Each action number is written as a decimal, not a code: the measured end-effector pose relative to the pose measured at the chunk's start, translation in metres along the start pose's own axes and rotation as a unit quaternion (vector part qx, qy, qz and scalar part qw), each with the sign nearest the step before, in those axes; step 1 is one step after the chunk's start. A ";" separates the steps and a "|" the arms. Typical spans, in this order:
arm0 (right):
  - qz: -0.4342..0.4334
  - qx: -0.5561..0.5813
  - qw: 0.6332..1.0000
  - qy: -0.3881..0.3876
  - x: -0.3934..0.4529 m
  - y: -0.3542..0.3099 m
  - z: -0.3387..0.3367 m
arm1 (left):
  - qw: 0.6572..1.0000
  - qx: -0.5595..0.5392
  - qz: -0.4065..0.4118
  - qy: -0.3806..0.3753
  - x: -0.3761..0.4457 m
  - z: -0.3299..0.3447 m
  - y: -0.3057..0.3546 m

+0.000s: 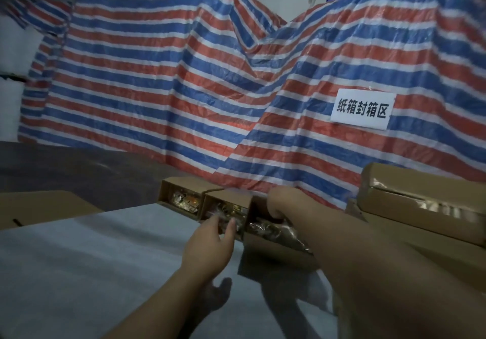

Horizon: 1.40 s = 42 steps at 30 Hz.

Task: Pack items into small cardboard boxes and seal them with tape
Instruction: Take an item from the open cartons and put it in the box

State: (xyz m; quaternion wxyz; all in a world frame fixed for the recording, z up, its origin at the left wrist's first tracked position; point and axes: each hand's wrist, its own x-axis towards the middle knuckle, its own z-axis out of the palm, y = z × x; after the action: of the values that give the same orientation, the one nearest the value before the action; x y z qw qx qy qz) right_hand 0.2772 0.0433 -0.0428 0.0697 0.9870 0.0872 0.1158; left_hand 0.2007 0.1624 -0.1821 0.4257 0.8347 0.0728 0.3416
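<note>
Looming behind everything is the striped tarp (163,75) with a white paper sign (362,109); every place below is given relative to the nearest open box (273,236). White table surface (92,273) runs left of and in front of that box. Closed cardboard boxes (426,207) sit stacked to its right, well within elbow reach, so the right forearm could knock them. Flat cardboard sheet (39,207) lies far left of it. Two more small open boxes (205,204) stand in a row touching its left side, shiny wrapped items (265,229) showing inside all three. Right hand (282,204) is curled over the box's far rim, fingers clamped on the cardboard. Left hand (210,241) hovers at its left corner, fingers spread and straight, holding nothing that I can tell. Risks, as I judge: box looks tilted, so pulling by one rim could tip it and spill contents; crinkly wrap poking above the edge could stop flaps closing flat and make tape seal badly; dragging could shove neighbour boxes out of line
</note>
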 end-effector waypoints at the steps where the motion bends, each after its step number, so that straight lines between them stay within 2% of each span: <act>1: -0.016 0.013 1.000 0.011 -0.005 -0.002 -0.008 | 0.999 -0.038 -0.003 0.004 -0.004 -0.004 0.011; 4: -0.084 -0.018 0.996 -0.035 -0.026 -0.005 -0.035 | 0.988 -0.152 0.025 0.007 -0.015 -0.026 0.043; 6: -0.102 -0.037 0.990 -0.087 -0.049 -0.003 -0.063 | 0.979 -0.197 0.049 -0.020 -0.021 -0.054 0.068; 9: -0.110 0.055 0.973 -0.198 -0.085 0.005 -0.100 | 0.974 -0.202 0.062 -0.084 -0.027 -0.099 0.113; 12: -0.144 0.104 0.940 -0.291 -0.119 0.014 -0.123 | 0.935 -0.307 0.079 -0.157 -0.046 -0.126 0.110; 13: -0.158 0.103 0.931 -0.311 -0.132 0.017 -0.127 | 0.917 -0.358 0.065 -0.164 -0.057 -0.131 0.116; 15: -0.175 0.106 0.921 -0.331 -0.153 0.025 -0.129 | 0.904 -0.394 0.049 -0.159 -0.081 -0.136 0.129; 17: -0.180 0.101 0.923 -0.324 -0.178 0.035 -0.126 | 0.914 -0.369 0.066 -0.155 -0.110 -0.143 0.150; 19: -0.178 0.104 0.930 -0.305 -0.205 0.050 -0.124 | 0.923 -0.341 0.030 -0.174 -0.136 -0.144 0.167; 22: -0.149 0.116 0.947 -0.260 -0.247 0.088 -0.133 | 0.915 -0.353 -0.007 -0.194 -0.170 -0.135 0.178; 25: -0.132 0.124 0.962 -0.205 -0.284 0.135 -0.146 | 0.911 -0.359 0.011 -0.203 -0.189 -0.118 0.210; 30: -0.097 0.039 0.985 -0.139 -0.332 0.208 -0.142 | 0.899 -0.383 0.030 -0.210 -0.232 -0.069 0.265; 33: -0.071 -0.017 0.986 -0.153 -0.350 0.244 -0.111 | 0.894 -0.382 0.006 -0.234 -0.266 -0.027 0.275; 36: -0.049 0.019 0.986 -0.156 -0.356 0.267 -0.071 | 0.891 -0.377 -0.004 -0.253 -0.288 0.003 0.275; 42: -0.023 0.166 0.986 -0.023 -0.365 0.302 -0.048 | 0.888 -0.392 -0.019 -0.239 -0.280 0.024 0.273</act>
State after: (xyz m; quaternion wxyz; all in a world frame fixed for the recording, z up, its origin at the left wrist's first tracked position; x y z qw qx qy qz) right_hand -0.0370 -0.3137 -0.0276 -0.0901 0.9850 0.1262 0.0758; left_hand -0.0416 -0.1399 -0.1265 0.7294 0.6545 -0.1551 0.1247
